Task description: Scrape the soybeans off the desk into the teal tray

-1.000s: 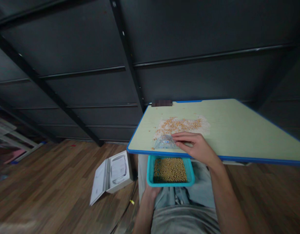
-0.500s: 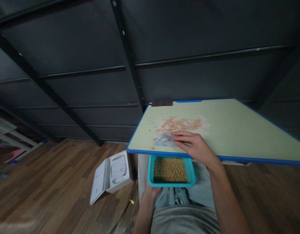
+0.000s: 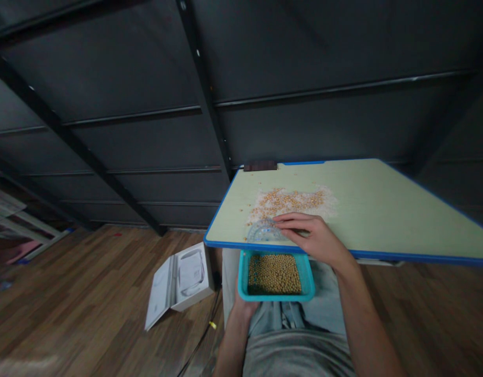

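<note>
My right hand [image 3: 310, 233] pinches a clear, half-round plastic protractor [image 3: 262, 232] by its right side, low over the near edge of the pale green tabletop [image 3: 386, 214]. Just beyond it lies a spread of yellow soybeans [image 3: 278, 200] mixed with white, rice-like grains [image 3: 330, 201]. Below the table edge, my left hand [image 3: 247, 305] grips a teal plastic basket [image 3: 309, 280] from underneath and the left; most of its fingers are hidden. Many soybeans [image 3: 276, 272] fill the basket's bottom.
The tabletop has a raised blue rim [image 3: 414, 257]. A dark block [image 3: 260, 166] sits at its far left corner. On the wooden floor, left, stands an opened white box [image 3: 192, 277] beside a black cable [image 3: 202, 335]. A dark panelled wall [image 3: 304, 125] rises behind the table.
The protractor has slid toward me, closer to the table's near edge, and its round outline shows more clearly. My right hand moved slightly; the basket and left hand stayed in place.
</note>
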`<state>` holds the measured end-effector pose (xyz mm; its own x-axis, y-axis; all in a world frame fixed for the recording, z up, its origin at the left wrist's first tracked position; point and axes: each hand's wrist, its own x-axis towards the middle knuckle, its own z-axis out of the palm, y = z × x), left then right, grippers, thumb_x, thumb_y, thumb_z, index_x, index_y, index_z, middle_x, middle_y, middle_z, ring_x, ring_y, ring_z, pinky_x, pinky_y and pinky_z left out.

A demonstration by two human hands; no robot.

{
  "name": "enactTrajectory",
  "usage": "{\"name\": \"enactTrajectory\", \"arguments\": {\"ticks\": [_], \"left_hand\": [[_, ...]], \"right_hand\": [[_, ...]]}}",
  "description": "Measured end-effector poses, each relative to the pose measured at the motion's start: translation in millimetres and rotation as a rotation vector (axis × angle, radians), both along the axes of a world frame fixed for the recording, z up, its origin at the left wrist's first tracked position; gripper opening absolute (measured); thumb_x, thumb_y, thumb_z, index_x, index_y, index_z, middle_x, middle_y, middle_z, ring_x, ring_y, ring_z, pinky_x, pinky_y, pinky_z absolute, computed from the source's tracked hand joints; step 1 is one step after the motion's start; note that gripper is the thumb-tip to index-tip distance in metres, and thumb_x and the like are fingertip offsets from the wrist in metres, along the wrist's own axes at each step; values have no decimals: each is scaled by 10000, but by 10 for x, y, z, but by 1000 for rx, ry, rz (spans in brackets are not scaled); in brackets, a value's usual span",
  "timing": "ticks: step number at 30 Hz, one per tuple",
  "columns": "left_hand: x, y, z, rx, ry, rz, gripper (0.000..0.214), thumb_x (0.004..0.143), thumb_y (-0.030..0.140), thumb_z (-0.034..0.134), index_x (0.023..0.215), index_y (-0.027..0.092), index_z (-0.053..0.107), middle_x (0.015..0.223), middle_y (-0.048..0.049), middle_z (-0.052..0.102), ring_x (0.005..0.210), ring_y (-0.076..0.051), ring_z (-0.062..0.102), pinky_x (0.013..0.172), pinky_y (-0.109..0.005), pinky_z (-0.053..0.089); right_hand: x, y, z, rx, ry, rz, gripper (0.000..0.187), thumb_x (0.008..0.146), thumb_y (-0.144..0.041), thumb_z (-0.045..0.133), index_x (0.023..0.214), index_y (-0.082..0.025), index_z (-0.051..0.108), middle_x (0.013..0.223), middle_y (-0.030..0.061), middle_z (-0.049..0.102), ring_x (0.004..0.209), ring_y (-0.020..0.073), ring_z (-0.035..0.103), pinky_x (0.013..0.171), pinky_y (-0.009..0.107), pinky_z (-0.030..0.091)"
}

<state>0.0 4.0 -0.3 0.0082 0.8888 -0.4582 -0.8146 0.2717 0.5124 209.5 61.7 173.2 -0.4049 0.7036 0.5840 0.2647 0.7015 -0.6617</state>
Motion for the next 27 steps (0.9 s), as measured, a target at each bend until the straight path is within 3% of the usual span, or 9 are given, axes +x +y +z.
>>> {"name": "enactTrajectory", "arguments": {"ticks": [7,12,19,27], "left_hand": [[-33,9,-155,41,6,9,266,715,300,766,962,201,759,935,-104,821,1231,-360,660,1113,-493,490],[-29,3,-124,45,4,-12,242,734,301,766,953,198,764,941,-119,819,1241,-359,656,1114,-489,488],[23,32,-54,99,-9,-24,245,810,319,720,1023,209,768,1122,-92,808,1232,-334,666,1121,-477,491],[-32,18,-173,68,-30,-37,262,774,296,723,1015,201,759,992,-98,823,1207,-331,679,1099,-480,506]], "right_hand": [[10,1,14,1,23,-10,241,956,-167,646,1050,-317,810,1138,21,790,1062,200,729,980,428,571],[6,20,-18,-11,55,-65,229,945,-177,661,1057,-313,808,1144,35,783,1070,211,721,980,440,571],[1,17,-10,-13,-6,7,256,968,-179,639,1099,-327,800,1202,30,762,1105,210,707,1004,450,560],[15,18,-4,18,-14,41,300,978,-167,607,1137,-340,793,1223,25,753,1132,212,697,1014,451,560]]}}
